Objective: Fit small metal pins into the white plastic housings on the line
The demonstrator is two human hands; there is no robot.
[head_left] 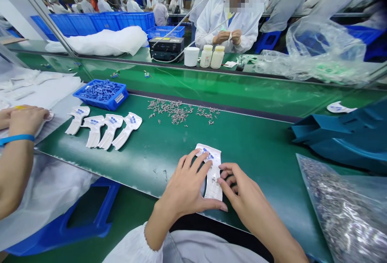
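Note:
My left hand (187, 186) and my right hand (242, 194) hold a white plastic piece with blue print (212, 172) on the green conveyor belt (256, 162). The left fingers lie over its upper part, and the right fingertips press its right edge. Its lower part is partly hidden by my hands. Several similar white pieces (110, 130) lie in a row to the left. A scatter of small metal parts (177, 111) sits farther up the belt, out of reach of my fingers' current position.
A blue tray of small blue parts (100, 94) stands on the belt. A clear bag of metal parts (341, 214) lies at right, beside a teal plastic form (341, 134). A co-worker's hand with a blue wristband (26, 122) rests at left. Across the belt, a person in white (226, 25) sits behind bottles.

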